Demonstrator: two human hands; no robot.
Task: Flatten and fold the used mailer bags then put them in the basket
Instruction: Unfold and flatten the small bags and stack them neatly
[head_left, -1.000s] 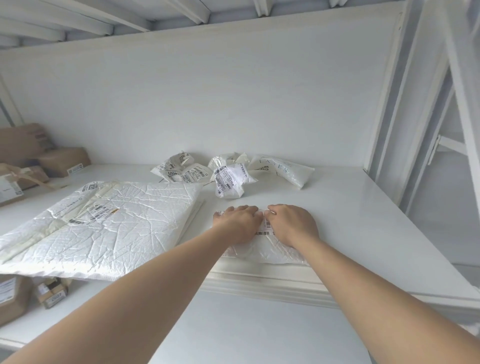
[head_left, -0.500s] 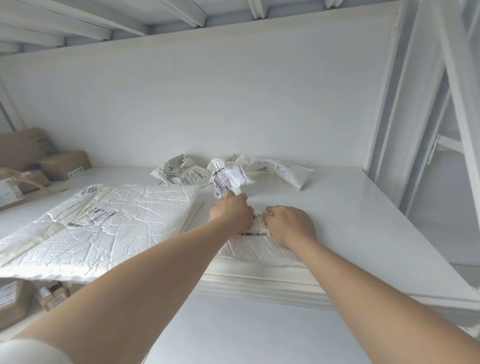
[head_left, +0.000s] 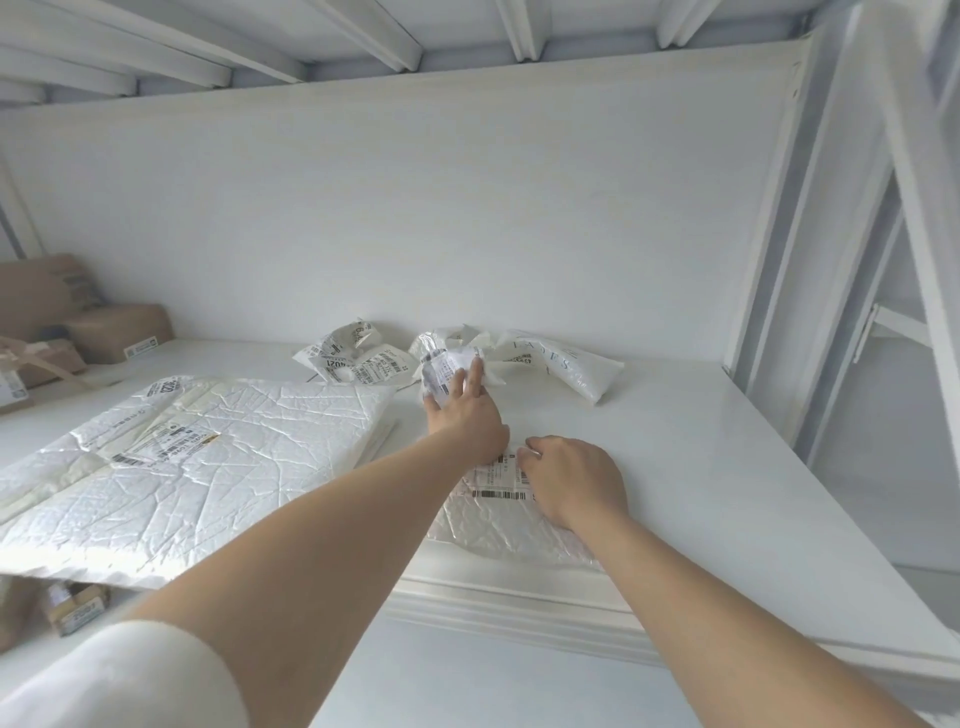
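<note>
A small folded mailer (head_left: 498, 525) with a barcode label lies at the shelf's front edge. My right hand (head_left: 571, 480) rests on it with bent fingers, fingertips down on the label. My left hand (head_left: 462, 415) reaches back over the shelf, and its straight fingers touch a crumpled mailer (head_left: 441, 371). More crumpled mailers lie beside it: one to the left (head_left: 348, 361) and a longer printed one to the right (head_left: 561, 364). A large flattened white mailer (head_left: 197, 467) lies at left, overhanging the shelf front. No basket is in view.
The white shelf (head_left: 701, 467) runs back to a white wall. Brown cardboard parcels (head_left: 119, 332) sit at the far left, and a small box (head_left: 75, 610) is on a lower level. A white metal frame (head_left: 831, 260) stands at right.
My left hand left the folded mailer and moved back to the crumpled mailer. My right hand stayed on the folded mailer.
</note>
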